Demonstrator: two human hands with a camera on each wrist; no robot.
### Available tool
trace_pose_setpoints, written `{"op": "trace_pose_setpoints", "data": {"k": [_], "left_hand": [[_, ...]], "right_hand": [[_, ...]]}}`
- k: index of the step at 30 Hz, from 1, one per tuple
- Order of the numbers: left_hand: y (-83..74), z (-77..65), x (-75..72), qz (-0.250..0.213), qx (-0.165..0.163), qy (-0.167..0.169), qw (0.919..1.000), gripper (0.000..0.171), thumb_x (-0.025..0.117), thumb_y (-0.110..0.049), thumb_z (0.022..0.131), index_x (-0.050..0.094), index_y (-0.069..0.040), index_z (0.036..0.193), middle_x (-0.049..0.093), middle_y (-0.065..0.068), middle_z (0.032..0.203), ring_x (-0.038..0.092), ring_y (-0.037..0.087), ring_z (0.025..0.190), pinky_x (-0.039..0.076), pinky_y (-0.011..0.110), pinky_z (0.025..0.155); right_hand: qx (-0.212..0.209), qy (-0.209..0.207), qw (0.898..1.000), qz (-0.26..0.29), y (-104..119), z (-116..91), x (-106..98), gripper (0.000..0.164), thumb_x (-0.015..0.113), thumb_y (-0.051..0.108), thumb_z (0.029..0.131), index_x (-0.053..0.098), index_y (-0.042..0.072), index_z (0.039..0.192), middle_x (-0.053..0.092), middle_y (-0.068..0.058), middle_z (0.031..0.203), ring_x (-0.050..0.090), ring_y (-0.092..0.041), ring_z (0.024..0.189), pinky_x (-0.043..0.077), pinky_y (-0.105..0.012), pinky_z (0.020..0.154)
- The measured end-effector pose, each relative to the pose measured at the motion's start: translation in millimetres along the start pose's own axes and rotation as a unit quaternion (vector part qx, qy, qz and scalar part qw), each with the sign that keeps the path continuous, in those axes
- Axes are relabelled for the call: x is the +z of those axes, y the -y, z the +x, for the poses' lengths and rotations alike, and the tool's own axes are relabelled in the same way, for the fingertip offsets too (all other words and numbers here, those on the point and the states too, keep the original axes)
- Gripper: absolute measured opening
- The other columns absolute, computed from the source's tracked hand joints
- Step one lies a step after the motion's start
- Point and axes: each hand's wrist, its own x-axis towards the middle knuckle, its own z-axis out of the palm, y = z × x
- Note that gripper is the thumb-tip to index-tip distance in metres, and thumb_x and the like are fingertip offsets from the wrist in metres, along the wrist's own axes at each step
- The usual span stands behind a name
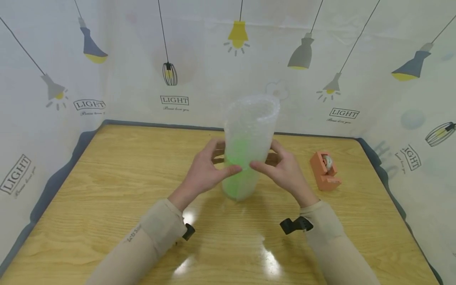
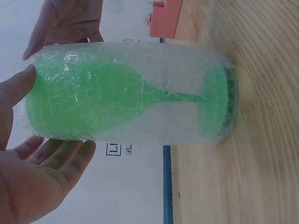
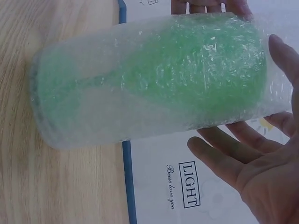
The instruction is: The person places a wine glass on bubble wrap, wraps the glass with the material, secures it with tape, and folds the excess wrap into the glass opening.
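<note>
A green stemmed goblet (image 2: 98,95) stands upright inside a tall tube of clear bubble wrap (image 1: 251,122). The wrap rises above the goblet's rim and its top end gapes. My left hand (image 1: 203,170) holds the roll from the left, thumb across the front and fingers at the side. From the right, my right hand (image 1: 285,170) holds it the same way, the two thumb tips close together. In the right wrist view, the goblet's bowl and stem show blurred through the wrap. The base of the roll is at the tabletop.
An orange tape dispenser (image 1: 322,176) with a roll of tape stands on the wooden table (image 1: 124,166), right of my right hand. A white sheet printed with lamps (image 1: 206,71) rises around the back and sides of the table.
</note>
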Motion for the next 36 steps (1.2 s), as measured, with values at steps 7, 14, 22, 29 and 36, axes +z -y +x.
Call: {"op": "trace_pose_setpoints", "data": {"k": [7, 14, 22, 29, 36], "left_hand": [[-0.6, 1.0, -2.7, 0.0, 0.006, 0.012, 0.9999, 0.065, 0.081, -0.03, 0.091, 0.051, -0.022, 0.148, 0.059, 0.0, 0.142, 0.058, 0.022, 0.13, 0.051, 0.045, 0.107], [-1.5, 0.7, -3.2, -0.018, 0.006, 0.003, 0.9998, 0.051, 0.071, -0.034, 0.1, 0.056, -0.017, 0.145, 0.058, 0.005, 0.143, 0.059, 0.028, 0.13, 0.052, 0.048, 0.107], [-0.5, 1.7, 0.6, -0.009, -0.003, -0.038, 0.9992, 0.043, 0.071, -0.035, 0.099, 0.064, -0.015, 0.137, 0.062, 0.005, 0.132, 0.062, 0.025, 0.121, 0.055, 0.046, 0.103], [0.6, 2.8, 10.7, 0.028, 0.046, -0.129, 0.9903, 0.035, 0.08, -0.027, 0.092, 0.075, -0.008, 0.121, 0.058, 0.009, 0.113, 0.055, 0.025, 0.107, 0.05, 0.043, 0.094], [-1.3, 2.2, 22.6, 0.01, 0.08, -0.216, 0.9731, 0.03, 0.086, -0.013, 0.084, 0.071, -0.003, 0.107, 0.061, 0.009, 0.105, 0.057, 0.027, 0.1, 0.048, 0.036, 0.091]], "right_hand": [[0.013, -0.014, 1.0, 0.014, 4, 5, 4, 0.068, 0.079, 0.01, 0.091, 0.05, 0.014, 0.153, 0.063, -0.017, 0.138, 0.071, -0.035, 0.111, 0.063, -0.042, 0.087], [0.018, -0.019, 0.999, 0.025, 5, 7, 8, 0.064, 0.078, 0.009, 0.091, 0.053, 0.012, 0.15, 0.064, -0.017, 0.138, 0.068, -0.038, 0.117, 0.062, -0.045, 0.09], [0.013, -0.035, 0.999, 0.024, 8, 8, 14, 0.058, 0.079, 0.009, 0.089, 0.057, 0.005, 0.143, 0.065, -0.019, 0.134, 0.068, -0.04, 0.114, 0.062, -0.046, 0.089], [0.009, -0.039, 0.999, 0.025, 9, 7, 17, 0.059, 0.079, 0.008, 0.09, 0.057, 0.006, 0.144, 0.065, -0.018, 0.135, 0.069, -0.038, 0.11, 0.063, -0.045, 0.087], [0.004, -0.046, 0.999, 0.023, 10, 6, 19, 0.061, 0.08, 0.009, 0.089, 0.056, 0.007, 0.146, 0.064, -0.017, 0.135, 0.069, -0.036, 0.108, 0.063, -0.043, 0.087]]}}
